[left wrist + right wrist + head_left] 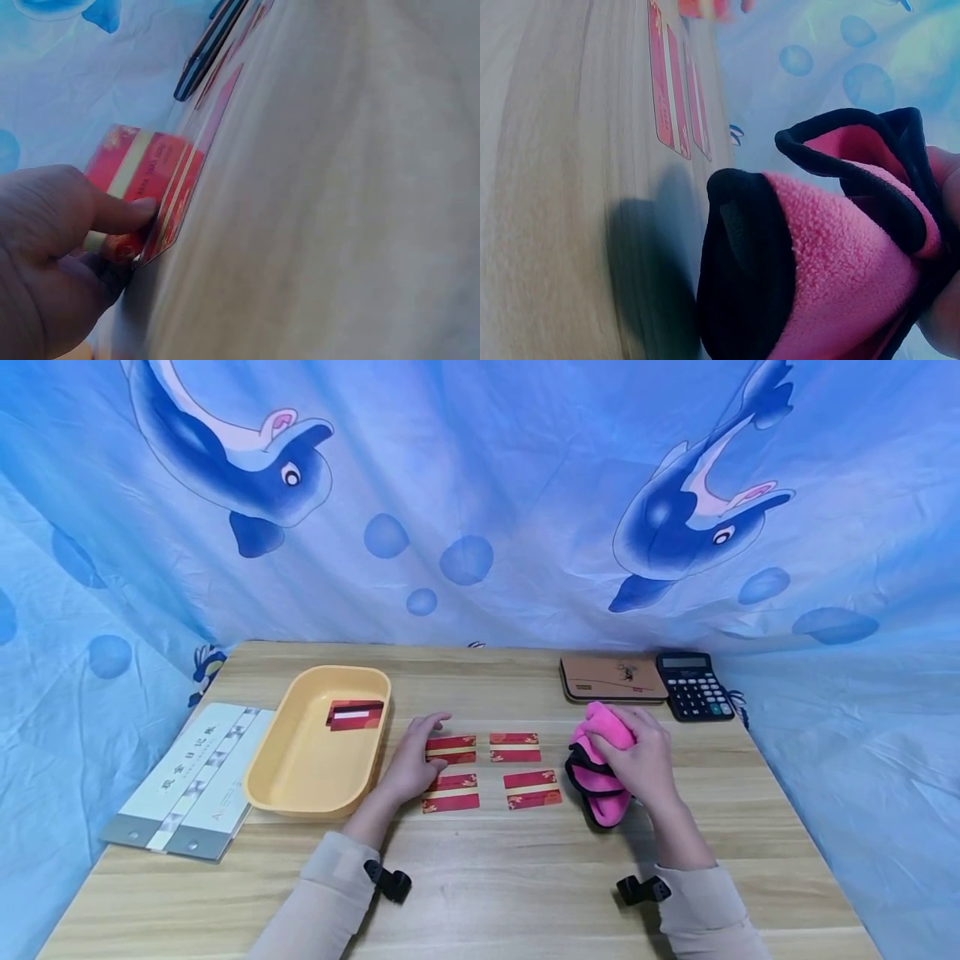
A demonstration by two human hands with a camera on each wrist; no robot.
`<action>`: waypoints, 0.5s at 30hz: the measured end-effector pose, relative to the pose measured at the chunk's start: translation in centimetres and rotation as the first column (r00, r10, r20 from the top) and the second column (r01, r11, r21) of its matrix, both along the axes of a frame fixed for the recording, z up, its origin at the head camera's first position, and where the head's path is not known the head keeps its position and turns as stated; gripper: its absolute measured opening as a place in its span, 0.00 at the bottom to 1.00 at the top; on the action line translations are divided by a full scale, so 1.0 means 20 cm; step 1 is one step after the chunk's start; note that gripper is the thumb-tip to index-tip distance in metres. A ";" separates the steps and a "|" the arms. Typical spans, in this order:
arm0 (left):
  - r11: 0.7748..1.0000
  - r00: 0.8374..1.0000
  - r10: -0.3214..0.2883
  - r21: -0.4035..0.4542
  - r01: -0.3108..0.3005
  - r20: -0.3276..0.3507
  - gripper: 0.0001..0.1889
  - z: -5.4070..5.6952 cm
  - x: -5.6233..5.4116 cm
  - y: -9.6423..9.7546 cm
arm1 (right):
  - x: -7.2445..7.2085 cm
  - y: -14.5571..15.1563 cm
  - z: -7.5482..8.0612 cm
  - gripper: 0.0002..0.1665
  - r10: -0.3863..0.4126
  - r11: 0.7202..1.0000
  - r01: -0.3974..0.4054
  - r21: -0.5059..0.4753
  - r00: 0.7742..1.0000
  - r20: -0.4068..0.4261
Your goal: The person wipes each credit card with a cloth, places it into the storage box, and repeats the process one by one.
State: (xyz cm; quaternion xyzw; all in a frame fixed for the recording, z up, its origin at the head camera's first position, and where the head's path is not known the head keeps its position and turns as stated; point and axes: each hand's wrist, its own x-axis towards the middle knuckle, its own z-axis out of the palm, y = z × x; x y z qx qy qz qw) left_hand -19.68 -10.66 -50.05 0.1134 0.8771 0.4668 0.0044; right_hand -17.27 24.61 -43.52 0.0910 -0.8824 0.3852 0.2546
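Observation:
My left hand (411, 762) pinches a red card with a cream stripe (453, 749) by its left side. In the left wrist view that card (135, 169) stands tilted up off the table, with the thumb across it. A second red card (180, 202) lies flat right beside it. Bunched in my right hand (647, 760) is a pink fleecy cloth with black edging (600, 789), held just above the tabletop, its folds hanging down. Two more striped cards, an upper one (515, 747) and a lower one (532, 790), lie between the hands.
Left of the left hand stands a yellow plastic tray (300, 781) with red cards (356, 716) inside. A pale booklet (195, 777) lies beyond it. At the back right are a brown case (613, 679) and a black calculator (693, 687). Blue dolphin-print curtains (465, 485) surround the wooden table (480, 893).

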 end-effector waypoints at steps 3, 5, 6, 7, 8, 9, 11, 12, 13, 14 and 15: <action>0.997 0.998 0.058 0.053 -0.059 0.007 0.35 0.00 0.01 0.01 | 0.00 0.00 0.00 0.28 0.004 1.000 -0.004 0.000 1.000 -0.009; 0.990 0.994 0.105 0.097 -0.105 0.006 0.32 0.02 0.02 0.02 | 0.00 0.00 0.00 0.28 0.006 1.000 -0.006 0.005 1.000 -0.015; 0.984 0.992 0.126 0.123 -0.127 0.011 0.31 0.03 0.02 0.03 | 0.00 0.00 0.00 0.28 0.010 1.000 -0.010 0.005 1.000 -0.019; 0.978 0.989 0.145 0.150 -0.144 0.006 0.30 0.04 0.02 0.04 | 0.00 0.00 0.00 0.29 0.014 1.000 -0.014 0.004 1.000 -0.022; 0.972 0.988 0.157 0.179 -0.155 0.006 0.30 0.06 0.02 0.05 | -0.01 0.00 0.00 0.29 0.017 1.000 -0.017 0.001 1.000 -0.023; 0.963 0.985 0.170 0.210 -0.169 0.016 0.29 0.08 0.03 0.06 | -0.01 -0.01 0.00 0.29 0.021 1.000 -0.021 -0.003 0.999 -0.024; 0.942 0.980 0.193 0.273 -0.197 0.044 0.28 0.13 0.03 0.08 | 0.00 -0.01 0.01 0.29 0.028 0.999 -0.029 -0.016 0.999 -0.021; 0.929 0.977 0.206 0.300 -0.215 0.063 0.27 0.16 0.03 0.09 | 0.00 -0.01 0.01 0.29 0.032 0.999 -0.033 -0.028 0.999 -0.016; 0.916 0.974 0.214 0.330 -0.228 0.081 0.25 0.18 0.03 0.10 | 0.00 -0.02 0.02 0.29 0.036 0.998 -0.036 -0.041 0.999 -0.011; 0.903 0.971 0.219 0.356 -0.239 0.098 0.24 0.20 0.04 0.10 | 0.00 -0.02 0.02 0.29 0.038 0.998 -0.039 -0.050 0.999 -0.007; 0.889 0.968 0.221 0.384 -0.250 0.117 0.22 0.22 0.04 0.11 | 0.00 -0.02 0.02 0.29 0.042 0.997 -0.042 -0.060 0.999 -0.002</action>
